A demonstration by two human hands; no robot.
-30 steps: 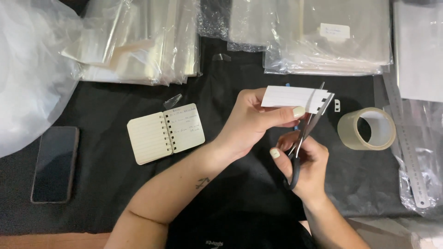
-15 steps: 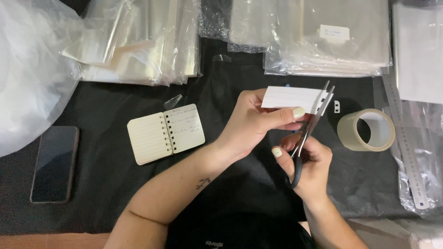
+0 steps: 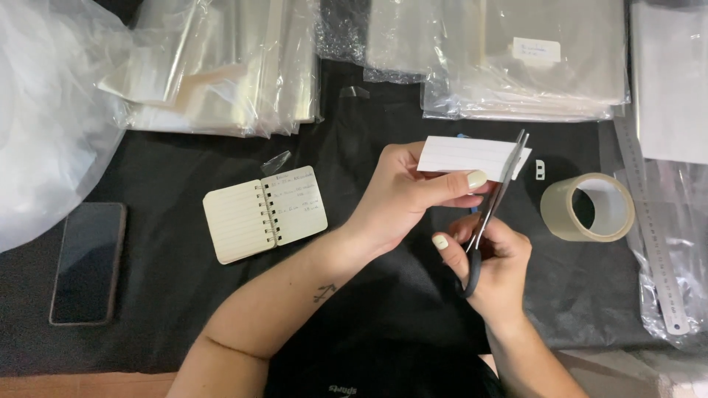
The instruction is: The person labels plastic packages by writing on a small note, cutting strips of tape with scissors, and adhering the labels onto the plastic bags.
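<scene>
Between the two hands, above the black tabletop (image 3: 184,177), a white lined card (image 3: 464,155) is held flat. The left hand (image 3: 402,195) has its grip closed on the card's lower edge, thumb pressed across the front and fingers behind. Scissors (image 3: 494,206) cross the card's right end, their blades close together over the paper. The right hand (image 3: 494,265), just below the left, has its grip shut around the dark scissor handles. Right of this grip, near it, a roll of clear tape (image 3: 588,206) lies flat, and a small white clip-like piece (image 3: 540,169) sits between roll and card. Farther right, a metal ruler (image 3: 653,228) lies on plastic film. Left of the left grip, an open spiral notebook (image 3: 264,214) rests on the cloth, and well beyond it a dark phone (image 3: 88,262) lies face up. Beyond both grips, stacks of clear plastic bags (image 3: 221,66) line the far edge.
</scene>
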